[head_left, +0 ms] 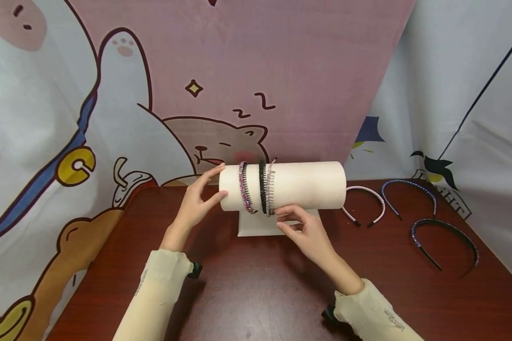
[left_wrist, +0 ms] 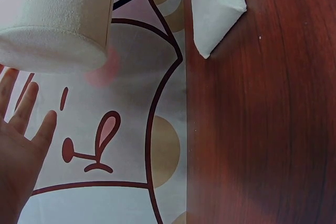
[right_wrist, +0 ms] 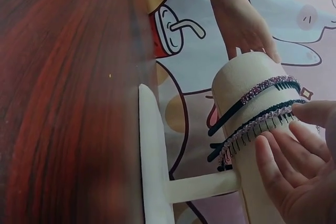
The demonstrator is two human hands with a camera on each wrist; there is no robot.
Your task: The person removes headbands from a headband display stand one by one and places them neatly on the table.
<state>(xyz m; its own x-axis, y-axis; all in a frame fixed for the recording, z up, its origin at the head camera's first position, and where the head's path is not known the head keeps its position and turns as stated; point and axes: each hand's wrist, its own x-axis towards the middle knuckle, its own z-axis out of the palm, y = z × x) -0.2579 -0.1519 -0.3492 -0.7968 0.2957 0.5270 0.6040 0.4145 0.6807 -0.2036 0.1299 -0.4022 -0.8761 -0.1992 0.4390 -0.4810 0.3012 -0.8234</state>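
A white cylindrical headband stand (head_left: 311,184) lies level on its base on the table. Three toothed headbands sit round its left half: a pink glittery headband (head_left: 245,189), a black headband (head_left: 262,189) and a silvery beaded headband (head_left: 270,192), the last two side by side. My left hand (head_left: 194,201) rests at the cylinder's left end, thumb and fingers apart at its edge. My right hand (head_left: 305,229) is at the cylinder's lower front, its loosely bent fingers right at the silvery headband; in the right wrist view, a fingertip (right_wrist: 302,113) overlaps that band.
Right of the stand, a white headband (head_left: 377,196), a blue headband (head_left: 411,182) and a dark glittery headband (head_left: 448,222) lie on the brown wooden table (head_left: 247,293). A cartoon-printed cloth (head_left: 324,71) hangs behind the table and along its sides.
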